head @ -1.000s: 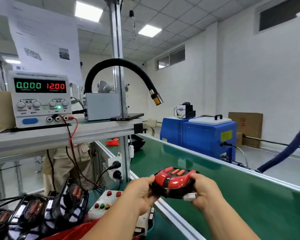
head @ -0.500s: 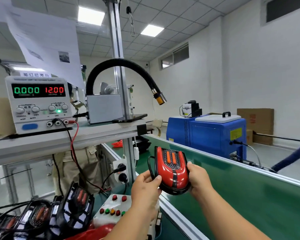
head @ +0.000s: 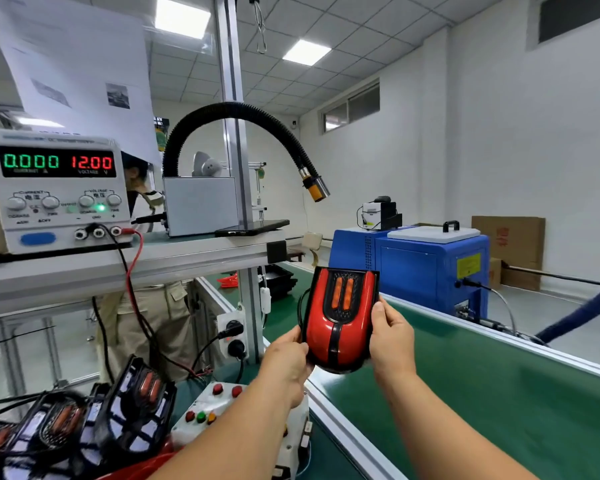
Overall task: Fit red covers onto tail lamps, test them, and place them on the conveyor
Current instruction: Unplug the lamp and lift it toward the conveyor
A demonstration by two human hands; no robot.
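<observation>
The tail lamp (head: 338,323), its red cover on, is held upright in the air above the near rail (head: 347,422) of the green conveyor belt (head: 499,393), the left hand (head: 286,362) pinching its lower left edge and the right hand (head: 392,341) gripping its right side. The hold is only on the edges of a glossy shell, so it may slip and hit the rail or the button box (head: 215,408) below. The power supply (head: 56,195) shows zero current, so placing the lamp now would probably skip the test

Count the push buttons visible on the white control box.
5: two red buttons at the back, then red, green and orange in a front row. The left forearm may hide more.
</observation>
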